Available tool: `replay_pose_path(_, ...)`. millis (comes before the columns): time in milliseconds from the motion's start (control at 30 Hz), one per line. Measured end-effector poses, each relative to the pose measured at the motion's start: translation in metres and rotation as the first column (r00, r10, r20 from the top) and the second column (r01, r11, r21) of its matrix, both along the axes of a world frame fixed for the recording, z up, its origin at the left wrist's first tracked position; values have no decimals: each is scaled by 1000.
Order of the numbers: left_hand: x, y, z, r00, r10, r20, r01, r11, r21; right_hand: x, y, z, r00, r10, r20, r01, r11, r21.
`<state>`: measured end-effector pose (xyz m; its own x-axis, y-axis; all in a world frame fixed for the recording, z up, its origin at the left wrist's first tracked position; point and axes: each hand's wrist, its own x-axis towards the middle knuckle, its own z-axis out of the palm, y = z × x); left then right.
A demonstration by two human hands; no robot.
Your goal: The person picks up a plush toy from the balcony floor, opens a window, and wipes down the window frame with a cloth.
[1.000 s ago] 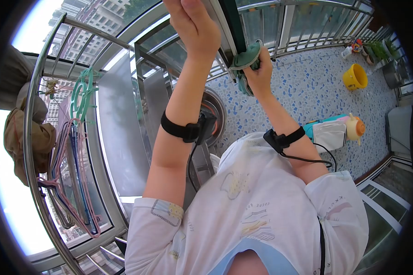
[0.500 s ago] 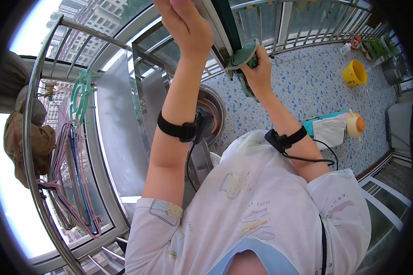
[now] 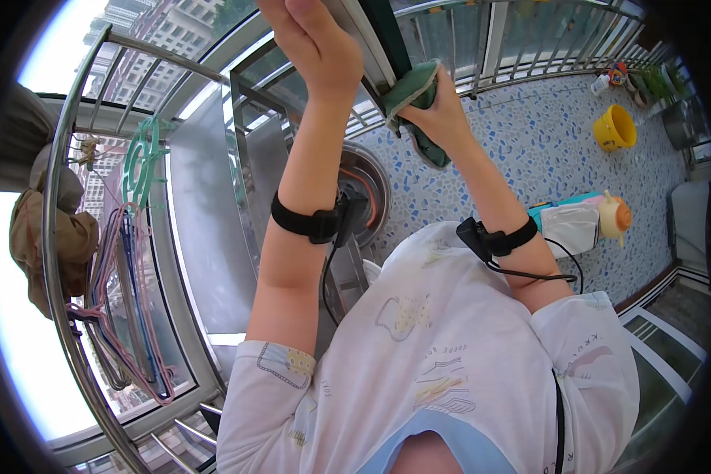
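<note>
A folded green cloth is gripped by my right hand, with its fingers wrapped over it and one end hanging below. The cloth lies against the dark green and metal window frame at the top centre. My left hand is raised at the top, left of that frame. Its fingertips run out of the picture, and I cannot make out whether they touch or hold anything. Black straps with small devices and cables circle both forearms.
Below my left forearm is a metal basin with an orange hose. Hangers and brown cloth hang on the left rail. A yellow bucket and a covered fan-like object stand on the speckled floor.
My right hand has shifted slightly up and left with the green cloth, whose folds have changed. My left hand has moved slightly up and left.
</note>
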<state>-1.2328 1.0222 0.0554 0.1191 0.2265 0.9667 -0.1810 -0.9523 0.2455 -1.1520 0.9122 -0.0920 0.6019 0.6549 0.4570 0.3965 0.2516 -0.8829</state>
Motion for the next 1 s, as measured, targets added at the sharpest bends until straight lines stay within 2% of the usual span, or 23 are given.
replay_pose_path(67, 6, -10, 6, 997, -25, 67, 23, 999, 42, -1, -1, -1, 974, 114, -196, -117, 993, -5)
replay_pose_path(233, -1, 11, -5, 1000, 5, -23, -3, 998, 69, -3, -2, -19, 987, 80, -141, -78, 997, 22)
replay_pose_path(300, 2, -2, -3, 999, 24, 30, -25, 999, 26, -9, -8, -32, 993, 42, -113, -41, 999, 8)
replay_pose_path(367, -1, -9, -3, 999, 41, -23, -41, 999, -3, -18, -14, -56, 992, -117, -38, 115, 991, -64)
replay_pose_path(433, 1, -16, 0, 996, 72, -43, -76, 993, -91, -25, -18, -75, 988, -126, -94, 122, 991, -46)
replay_pose_path(500, -2, -7, -7, 995, 81, -65, -88, 991, -104, -33, -25, -73, 961, -104, -255, 98, 995, -35)
replay_pose_path(567, -3, -5, -10, 983, 174, -48, -181, 959, -217, -38, -26, -68, 970, -129, -207, 119, 991, -62)
replay_pose_path(600, 1, -7, -7, 984, 172, -53, -180, 960, -213, -40, -26, -66, 965, -161, -208, 148, 986, -73)
replay_pose_path(667, 13, -12, -1, 987, 78, 142, -71, 996, -54, -44, -27, -57, 957, -200, -212, 187, 979, -77)
replay_pose_path(700, 11, -15, -1, 988, 72, 139, -66, 997, -49, -49, -32, -53, 961, -190, -199, 175, 980, -91)
replay_pose_path(767, -2, -23, -5, 992, 62, -110, -90, 960, -265, -53, -35, -49, 965, -182, -190, 163, 980, -110)
replay_pose_path(867, -5, -12, -5, 993, 41, -111, -67, 968, -240, -55, -35, -40, 961, -157, -227, 140, 986, -90)
replay_pose_path(933, -4, -16, -2, 993, 23, -118, -52, 969, -244, -59, -38, -20, 969, -96, -228, 109, 993, 44)
replay_pose_path(1000, -5, -15, -5, 992, 6, -123, -37, 968, -249, -67, -38, -2, 978, -54, -203, 69, 995, 66)
